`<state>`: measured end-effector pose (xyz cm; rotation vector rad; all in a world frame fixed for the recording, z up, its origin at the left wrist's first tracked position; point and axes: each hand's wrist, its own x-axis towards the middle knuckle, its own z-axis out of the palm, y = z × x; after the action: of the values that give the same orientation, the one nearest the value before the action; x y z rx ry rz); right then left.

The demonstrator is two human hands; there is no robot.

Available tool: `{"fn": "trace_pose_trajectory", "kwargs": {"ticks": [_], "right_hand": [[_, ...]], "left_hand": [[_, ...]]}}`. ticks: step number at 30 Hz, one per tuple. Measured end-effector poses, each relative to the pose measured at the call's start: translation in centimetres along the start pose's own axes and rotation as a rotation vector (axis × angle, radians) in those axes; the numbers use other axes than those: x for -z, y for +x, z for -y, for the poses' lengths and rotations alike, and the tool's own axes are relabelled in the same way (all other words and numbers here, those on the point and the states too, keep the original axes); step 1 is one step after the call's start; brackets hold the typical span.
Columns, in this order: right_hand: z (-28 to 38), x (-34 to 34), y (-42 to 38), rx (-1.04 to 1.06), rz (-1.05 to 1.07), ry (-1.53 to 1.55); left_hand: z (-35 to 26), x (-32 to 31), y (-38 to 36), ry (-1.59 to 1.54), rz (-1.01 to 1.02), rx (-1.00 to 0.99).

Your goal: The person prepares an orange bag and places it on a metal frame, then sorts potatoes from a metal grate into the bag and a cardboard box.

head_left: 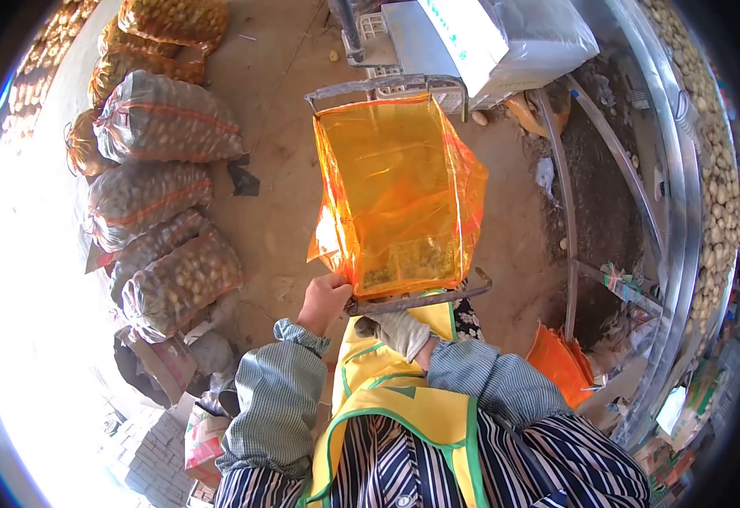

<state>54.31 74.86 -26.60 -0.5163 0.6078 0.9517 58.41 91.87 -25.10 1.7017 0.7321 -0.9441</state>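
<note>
An orange mesh bag [397, 195] hangs open in front of me, its mouth stretched between a far metal bar [361, 88] and a near metal bar [425, 300]. My left hand [326, 298], bare, is closed on the bag's edge at the near left corner, beside the end of the near bar. Just below that bar is my right hand [395, 330] in a pale work glove, its fingers pointing left and drawn together. Whatever it may hold is hidden. Some yellowish pieces, too blurred to name, show through the bag's lower part.
Filled mesh sacks [171, 118] lie stacked along the left. A white box [522, 42] stands on a crate ahead. On the right, a metal-framed conveyor [683, 195] carries potatoes [717, 195]. Folded orange bags [560, 364] rest at lower right, cardboard boxes [205, 436] at lower left.
</note>
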Motion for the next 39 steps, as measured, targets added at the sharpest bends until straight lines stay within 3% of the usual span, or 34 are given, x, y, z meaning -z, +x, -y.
{"fn": "trace_pose_trajectory", "kwargs": {"ticks": [3, 5, 9, 11, 16, 18, 20, 25, 27, 29, 33, 36, 38, 39], "right_hand": [[1.5, -1.1, -1.2, -0.036, -0.079, -0.187], [0.7, 0.1, -0.7, -0.021, -0.06, -0.169], [0.1, 0.6, -0.3, -0.007, -0.022, -0.11], [0.5, 0.2, -0.5, -0.01, -0.036, -0.126], [-0.3, 0.9, -0.3, -0.03, -0.001, -0.071], [-0.4, 1.2, -0.3, -0.075, 0.061, 0.128], [-0.5, 1.0, -0.1, -0.076, 0.036, 0.14], [-0.6, 1.0, -0.2, -0.065, 0.017, 0.15], [0.7, -0.3, -1.2, -0.076, 0.019, -0.011], [1.2, -0.9, -1.9, -0.091, -0.007, -0.065], [2.6, -1.9, -2.6, -0.156, -0.079, -0.29], [3.3, -2.1, -3.2, -0.2, -0.143, -0.454], [4.3, -2.0, -3.9, -0.242, -0.019, -0.69], [5.0, -1.9, -4.4, -0.529, -0.042, -0.861]], "left_hand": [[-0.3, 0.3, -0.6, 0.065, 0.031, -0.122], [-0.3, 0.9, -1.1, -0.267, 0.165, 0.024], [-1.4, 1.3, -1.7, -0.377, 0.167, 0.09], [-1.8, 0.8, -2.0, -0.16, 0.129, -0.003], [-1.3, 0.4, -0.9, -0.098, 0.086, 0.035], [-0.9, 0.0, -0.3, -0.068, 0.047, 0.044], [-0.1, -0.5, 0.2, 0.007, -0.057, -0.099], [0.4, -0.9, -0.4, 0.13, -0.152, -0.118], [-0.2, -0.8, -1.0, 0.141, -0.142, -0.117], [-1.0, 0.1, -1.8, -0.244, 0.058, 0.01], [-1.0, 0.8, -1.3, -0.298, 0.162, 0.071], [-1.1, 0.6, -1.3, -0.147, 0.176, 0.088], [-1.0, 0.3, -1.1, -0.168, 0.135, 0.087], [-1.0, 0.2, -1.0, -0.171, 0.139, 0.083]]}}
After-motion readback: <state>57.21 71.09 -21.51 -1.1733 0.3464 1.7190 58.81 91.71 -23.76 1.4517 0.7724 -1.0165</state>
